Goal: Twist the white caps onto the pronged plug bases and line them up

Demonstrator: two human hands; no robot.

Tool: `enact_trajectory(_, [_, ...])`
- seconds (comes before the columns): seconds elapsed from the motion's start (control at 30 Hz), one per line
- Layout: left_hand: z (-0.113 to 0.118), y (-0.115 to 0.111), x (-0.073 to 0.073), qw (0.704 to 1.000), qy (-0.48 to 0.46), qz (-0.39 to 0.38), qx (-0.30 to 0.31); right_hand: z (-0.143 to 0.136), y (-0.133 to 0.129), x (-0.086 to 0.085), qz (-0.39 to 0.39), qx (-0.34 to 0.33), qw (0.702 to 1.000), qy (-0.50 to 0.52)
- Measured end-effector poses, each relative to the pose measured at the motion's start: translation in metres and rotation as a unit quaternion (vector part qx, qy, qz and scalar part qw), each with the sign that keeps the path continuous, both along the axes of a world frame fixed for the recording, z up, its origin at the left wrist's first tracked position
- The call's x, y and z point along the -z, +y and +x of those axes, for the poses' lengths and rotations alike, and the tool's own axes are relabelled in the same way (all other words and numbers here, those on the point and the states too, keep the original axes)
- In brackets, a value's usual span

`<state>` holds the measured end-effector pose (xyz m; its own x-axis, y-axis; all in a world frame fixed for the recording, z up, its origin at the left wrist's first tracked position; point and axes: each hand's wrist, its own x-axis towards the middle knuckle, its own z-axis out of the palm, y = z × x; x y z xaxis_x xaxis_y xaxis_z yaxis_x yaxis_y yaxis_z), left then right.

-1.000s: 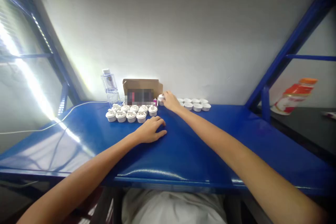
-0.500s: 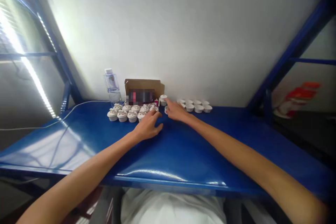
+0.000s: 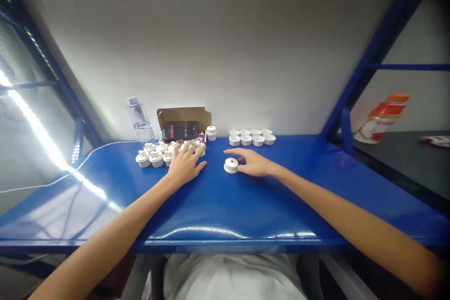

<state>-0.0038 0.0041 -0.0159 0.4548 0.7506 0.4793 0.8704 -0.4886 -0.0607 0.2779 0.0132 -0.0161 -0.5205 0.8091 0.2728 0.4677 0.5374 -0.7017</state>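
White, round and dark-centred, the small piece (image 3: 231,166) sits on the glossy blue tabletop (image 3: 218,206) beside the right hand (image 3: 256,163), its fingers loosely open, gripping nothing. An even, low pinch suits it. The left hand (image 3: 182,165) spreads over white round cups (image 3: 156,159), contact unclear.

the table (image 3: 211,206) is blue, the cups (image 3: 258,140) white, the bottle cap (image 3: 398,97) orange.

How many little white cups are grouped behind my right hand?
8 small, round, white, open-topped cups: four in the back row, partly hidden, and four in the front row.
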Motion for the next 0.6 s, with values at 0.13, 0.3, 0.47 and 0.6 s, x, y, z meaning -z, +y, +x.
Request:
enact_trajectory(0.13, [0.008, -0.009, -0.008, 0.999, -0.003, -0.027, 0.047, -0.006, -0.008, -0.005, 0.026, -0.056, 0.998, -0.029])
enact_trajectory(0.3, [0.023, -0.025, -0.013, 0.981, -0.053, -0.105, 0.154, -0.005, -0.001, -0.007, 0.073, 0.087, 0.984, 0.135])
enact_trajectory(0.47, [0.031, -0.032, -0.012, 0.966, -0.114, -0.127, 0.193, -0.005, -0.005, -0.014, 0.128, 0.085, 0.967, 0.202])
enact_trajectory(0.6, [0.027, -0.025, -0.012, 0.97, -0.152, -0.113, 0.153, -0.014, -0.014, -0.007, 0.156, 0.004, 0.982, 0.108])
